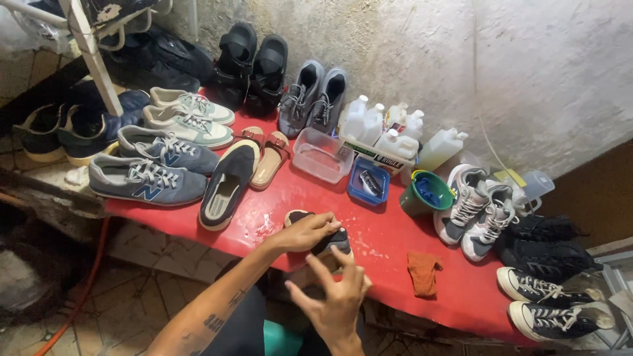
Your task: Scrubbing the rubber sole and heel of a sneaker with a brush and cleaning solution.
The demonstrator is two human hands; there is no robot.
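Observation:
A dark shoe with a pale sole (335,241) lies near the front edge of the red table (389,231). My left hand (304,231) rests over its top and grips it, the tattooed forearm reaching in from the lower left. Just in front of the shoe, my right hand (335,293) hovers with fingers spread and nothing in it. Most of the shoe is hidden under my left hand.
Grey-blue sneakers (148,181) and a dark slip-on (227,184) sit at the left. A clear tub (322,155), white bottles (379,125), a blue tray (369,181) and a green bucket (427,192) stand behind. An orange cloth (423,271), grey-white sneakers (475,211) and black high-tops (547,264) lie right.

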